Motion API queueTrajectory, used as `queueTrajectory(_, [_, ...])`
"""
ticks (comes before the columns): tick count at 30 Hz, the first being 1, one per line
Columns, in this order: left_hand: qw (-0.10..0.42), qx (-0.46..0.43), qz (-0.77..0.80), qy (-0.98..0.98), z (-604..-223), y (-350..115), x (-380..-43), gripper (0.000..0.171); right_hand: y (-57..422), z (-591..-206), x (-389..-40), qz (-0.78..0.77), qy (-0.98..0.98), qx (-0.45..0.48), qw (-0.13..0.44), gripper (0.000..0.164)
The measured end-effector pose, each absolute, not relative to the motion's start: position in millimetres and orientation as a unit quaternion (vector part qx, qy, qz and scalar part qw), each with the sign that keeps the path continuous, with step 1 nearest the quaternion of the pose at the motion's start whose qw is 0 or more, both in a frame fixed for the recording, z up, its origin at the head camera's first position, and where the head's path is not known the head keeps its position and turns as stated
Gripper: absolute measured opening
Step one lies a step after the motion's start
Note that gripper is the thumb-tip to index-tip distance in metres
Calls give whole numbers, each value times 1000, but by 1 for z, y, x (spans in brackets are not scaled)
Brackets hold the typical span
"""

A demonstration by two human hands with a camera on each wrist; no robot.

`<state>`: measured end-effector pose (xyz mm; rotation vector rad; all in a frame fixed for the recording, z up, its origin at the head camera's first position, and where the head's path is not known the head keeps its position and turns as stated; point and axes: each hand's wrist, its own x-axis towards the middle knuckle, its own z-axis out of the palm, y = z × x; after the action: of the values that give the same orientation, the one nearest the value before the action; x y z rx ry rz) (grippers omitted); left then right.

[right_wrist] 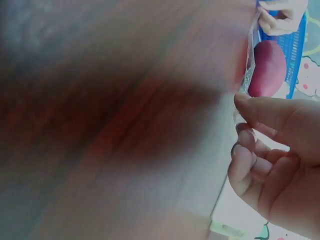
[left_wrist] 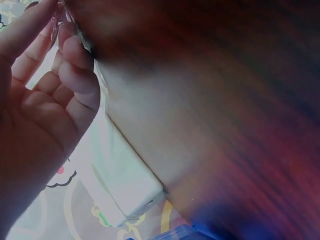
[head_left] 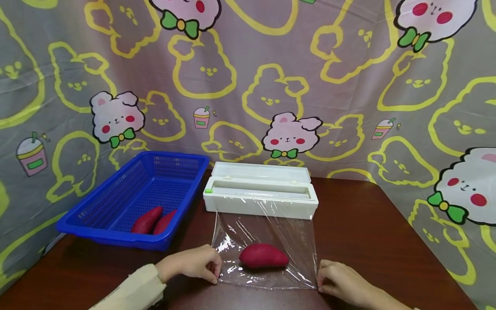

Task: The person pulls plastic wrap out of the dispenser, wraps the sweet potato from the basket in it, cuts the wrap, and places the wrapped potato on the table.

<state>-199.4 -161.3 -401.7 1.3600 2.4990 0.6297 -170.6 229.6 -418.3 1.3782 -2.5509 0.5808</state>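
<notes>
A sheet of clear plastic wrap (head_left: pixel 267 228) stretches from a white dispenser box (head_left: pixel 259 206) toward the near side of the table. On the sheet lies a red sweet potato (head_left: pixel 263 255), also seen in the right wrist view as a rounded red shape (right_wrist: pixel 268 69). My left hand (head_left: pixel 199 263) pinches the sheet's near left corner between thumb and fingers. The near right corner is pinched by my right hand (head_left: pixel 342 282). In the left wrist view the left hand's (left_wrist: pixel 50 95) fingertips partly leave the frame.
Left of the box stands a blue plastic basket (head_left: pixel 155 178) holding two more red sweet potatoes (head_left: pixel 147 220). The box's lid (head_left: pixel 260 171) is raised at the back, with a roll inside. A patterned cloth (head_left: pixel 240 64) hangs behind the brown table (head_left: pixel 356 219).
</notes>
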Motion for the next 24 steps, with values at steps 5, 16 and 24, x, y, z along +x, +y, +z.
queueTrajectory(5, [97,468,234,847,-403,-163,-200,12,230,-416,-173,215,-840,488,99,22])
queueTrajectory(16, [4,510,246,824,-407,-167,-204,11,233,-413,-183,259,-773,564,133,24])
queueTrajectory(24, [38,504,277,817,-403,-170,-200,7,239,-414,-187,290,-752,579,125,25])
